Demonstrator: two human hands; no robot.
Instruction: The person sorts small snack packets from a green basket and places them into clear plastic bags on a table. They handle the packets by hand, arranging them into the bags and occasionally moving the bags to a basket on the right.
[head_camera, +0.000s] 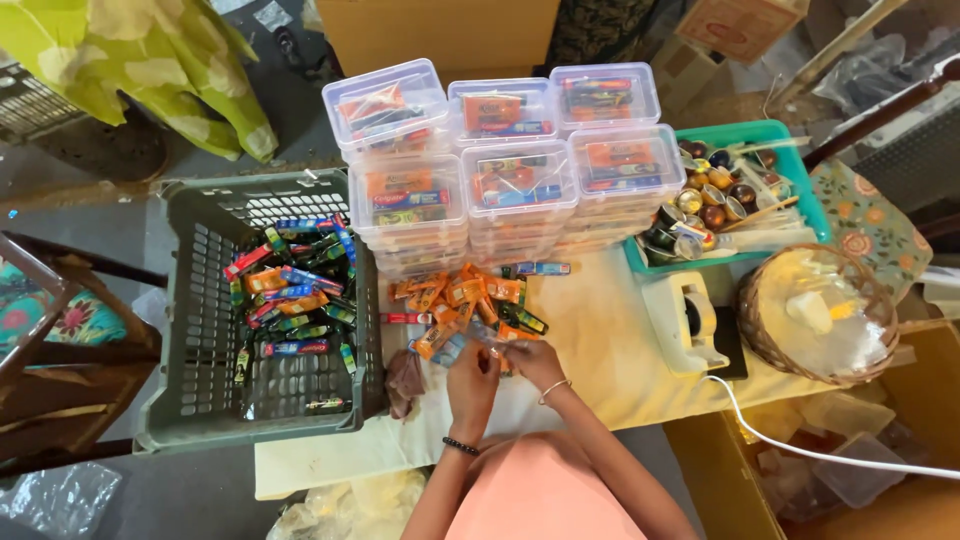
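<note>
Cloth-covered table (620, 330), grey floor (90, 215), wooden chair (60, 330)

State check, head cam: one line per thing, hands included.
left hand: grip closed on a clear sachet, over the cloth
right hand: pinching the same sachet
clear sachet: held between both hands
orange packets: loose pile on the cloth
clear lidded boxes: lids on, filled, stacked in two rows
grey crate: open, partly filled with small tubes
teal tray: full of small round items
wicker basket: upright, holds clear bags

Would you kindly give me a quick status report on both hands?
Left hand and right hand together pinching a small clear packet. Sachet pile just beyond. Nothing blocking.
</note>
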